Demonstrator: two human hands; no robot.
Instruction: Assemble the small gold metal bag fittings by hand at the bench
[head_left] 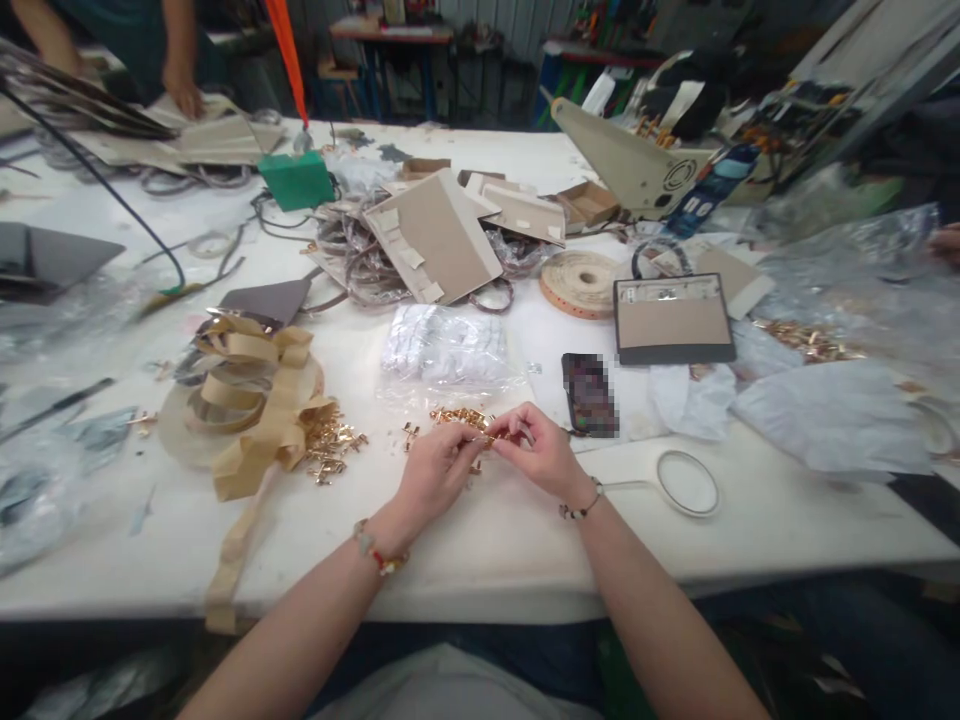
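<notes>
My left hand (444,464) and my right hand (541,452) meet at the middle of the table, fingertips pinched together. Between them is a small gold metal fitting (487,440), mostly covered by the fingers; its exact kind cannot be made out. Just behind the hands lies a little heap of similar gold fittings (459,415). A larger pile of gold fittings (330,445) spreads to the left, against a coil of tan tape (259,410). Past the heap sits a clear plastic bag (446,350) with white contents.
A phone (591,394) and a round-ended wire loop (688,484) lie to the right. Farther back are a dark-edged panel (675,320), a tape roll (581,283), stacked beige panels (442,240), a green box (296,180) and a beige machine (637,160). Another person's hand (182,88) is at the far left.
</notes>
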